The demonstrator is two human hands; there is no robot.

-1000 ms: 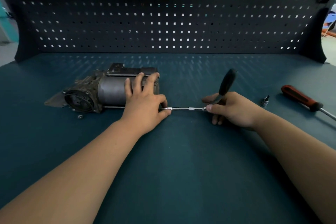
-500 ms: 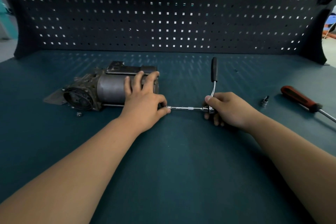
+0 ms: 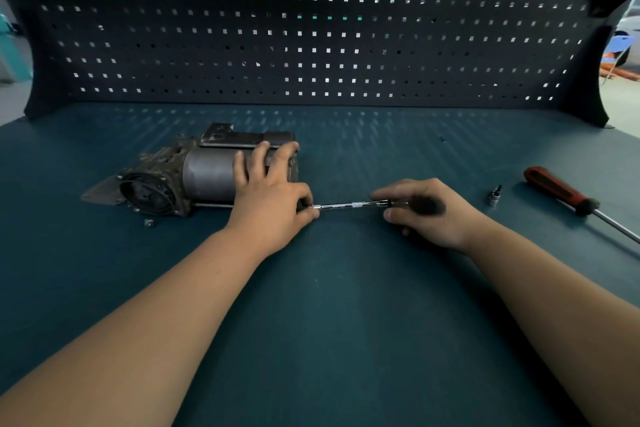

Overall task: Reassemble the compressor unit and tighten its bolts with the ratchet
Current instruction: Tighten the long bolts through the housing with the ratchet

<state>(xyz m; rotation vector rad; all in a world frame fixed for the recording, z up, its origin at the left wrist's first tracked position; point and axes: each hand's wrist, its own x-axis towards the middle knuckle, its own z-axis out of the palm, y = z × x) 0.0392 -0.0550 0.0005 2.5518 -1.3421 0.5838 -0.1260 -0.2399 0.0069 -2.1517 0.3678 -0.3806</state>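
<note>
While the left hand (image 3: 273,204) steadies the compressor (image 3: 204,177), the right hand (image 3: 436,218) grips the ratchet (image 3: 424,206).

The compressor lies on its side at the left of the bench (image 3: 329,322), round end facing left; three fingers of the left hand lie spread and straight over its grey barrel, while thumb and forefinger pinch the far tip of the extension bar (image 3: 346,206) at the compressor's right end; the bar runs level between the two hands; the right hand's fingers curl round the ratchet, whose dark handle is blurred; a small nut (image 3: 149,222) lies just beside the compressor's near edge; a loose socket (image 3: 495,197) stands near a red-handled screwdriver (image 3: 554,189) at the right.
</note>
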